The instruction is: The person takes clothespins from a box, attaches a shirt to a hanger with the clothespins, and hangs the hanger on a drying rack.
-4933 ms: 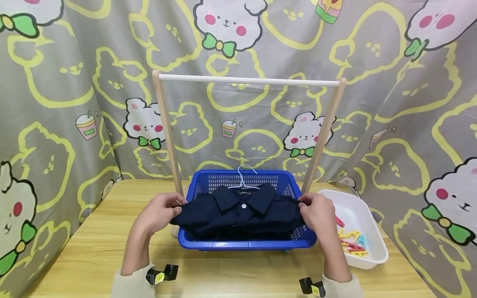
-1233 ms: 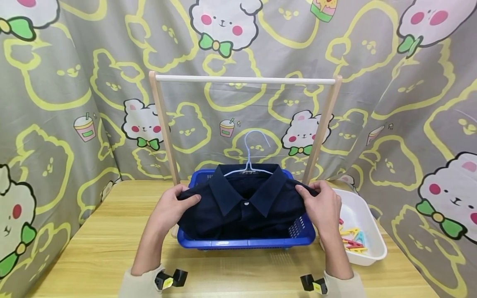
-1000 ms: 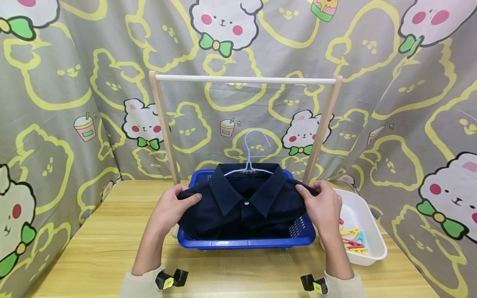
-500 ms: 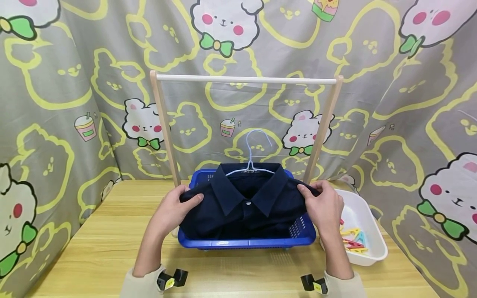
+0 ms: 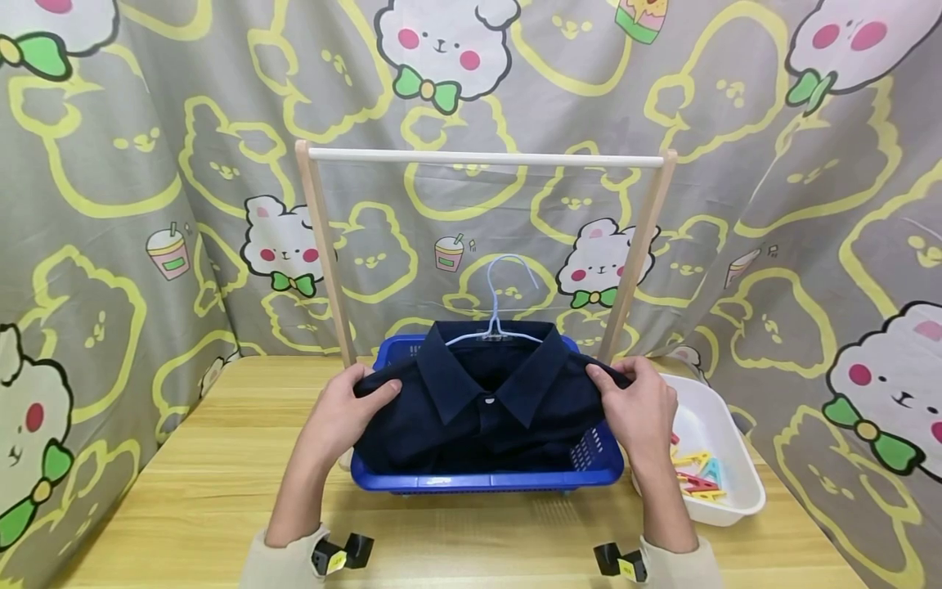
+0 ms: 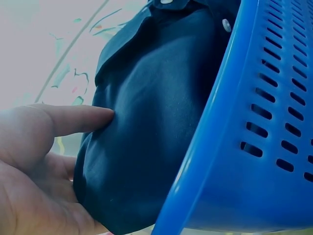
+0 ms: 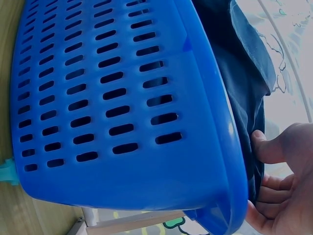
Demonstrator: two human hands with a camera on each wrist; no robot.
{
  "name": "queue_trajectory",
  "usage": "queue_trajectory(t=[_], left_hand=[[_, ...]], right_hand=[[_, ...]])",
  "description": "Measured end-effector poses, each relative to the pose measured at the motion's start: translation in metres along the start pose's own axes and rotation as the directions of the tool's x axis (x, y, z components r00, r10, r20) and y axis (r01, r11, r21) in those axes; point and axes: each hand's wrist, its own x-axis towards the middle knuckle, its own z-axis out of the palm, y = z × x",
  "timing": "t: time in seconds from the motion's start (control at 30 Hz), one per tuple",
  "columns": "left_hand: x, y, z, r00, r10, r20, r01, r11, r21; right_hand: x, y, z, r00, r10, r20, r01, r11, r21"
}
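Note:
A dark navy collared shirt (image 5: 441, 401) with white buttons is spread across the top of a blue plastic basket (image 5: 486, 483), its lower part down inside. Under its collar sits a pale wire hanger (image 5: 495, 307), hook pointing up. My left hand (image 5: 346, 409) pinches the shirt at one shoulder, thumb on top; in the left wrist view the thumb (image 6: 83, 120) presses the cloth beside the basket rim. At the opposite shoulder, my right hand (image 5: 639, 405) pinches the fabric between thumb and curled fingers, shown close to the rim in the right wrist view.
Behind the basket stands a wooden rack with a white crossbar (image 5: 486, 156) and two upright posts. A white tub (image 5: 724, 491) holding several coloured clothespins (image 5: 697, 484) is at the right. Everything rests on a wood-grain table (image 5: 221, 458) before a patterned curtain.
Since the oldest frame, the shirt's shoulders and collar have come up and the hanger hook has risen with them. Over the last second, hands and shirt stay nearly still.

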Motion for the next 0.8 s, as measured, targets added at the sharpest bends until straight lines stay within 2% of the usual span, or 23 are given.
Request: queue_trajectory(t=[0.33, 0.57, 0.8], left_hand=[[0.0028, -0.0030, 0.0026, 0.999, -0.021, -0.043, 0.016, 0.994, -0.110], [0.0049, -0.0056, 0.0029, 0.999, -0.044, -0.010, 0.041, 0.986, -0.158], [0.0069, -0.0068, 0.0025, 0.999, -0.035, 0.016, 0.038, 0.980, -0.197]], right_hand=[[0.0002, 0.0006, 0.0005, 1.000, 0.005, 0.020, -0.005, 1.000, 0.001], [0.0008, 0.0002, -0.0008, 0.999, 0.019, 0.042, -0.020, 1.000, 0.013], [0.0014, 0.0008, -0.0022, 0.999, 0.004, 0.045, -0.005, 1.000, 0.024]])
